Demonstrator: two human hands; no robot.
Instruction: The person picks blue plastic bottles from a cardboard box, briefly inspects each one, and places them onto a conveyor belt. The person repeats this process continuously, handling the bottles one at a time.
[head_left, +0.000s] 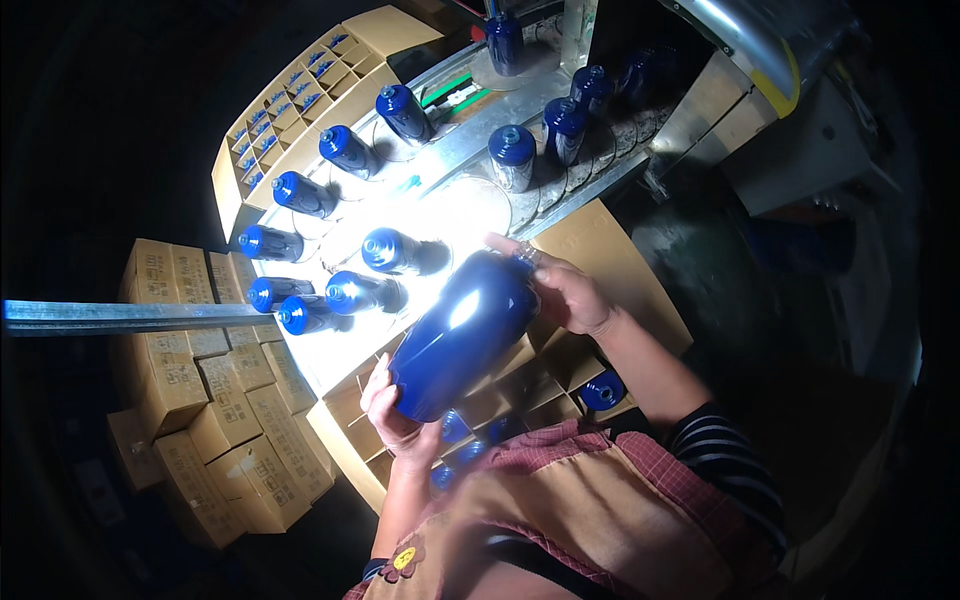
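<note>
A large glossy blue bottle (465, 337) with a clear glass neck lies tilted between both hands, above an open cardboard box. My left hand (405, 412) grips its base end. At the neck end, my right hand (566, 289) has its fingers and thumb around the clear mouth. Below, the divided cardboard box (349, 442) holds several blue bottles, one of them a blue bottle (602, 390) in a cell near my right forearm. The bottle in my hands hides part of the dividers. Strong light glares on the bottle's side.
Several blue bottles, including a blue bottle (390, 251), stand on the brightly lit conveyor table (307, 360). More, such as a blue bottle (514, 157), stand on the chain belt (555, 195). Beyond is a partitioned carton (322, 120) of bottles. Stacked cartons (240, 420) and a metal rail (142, 316) are left.
</note>
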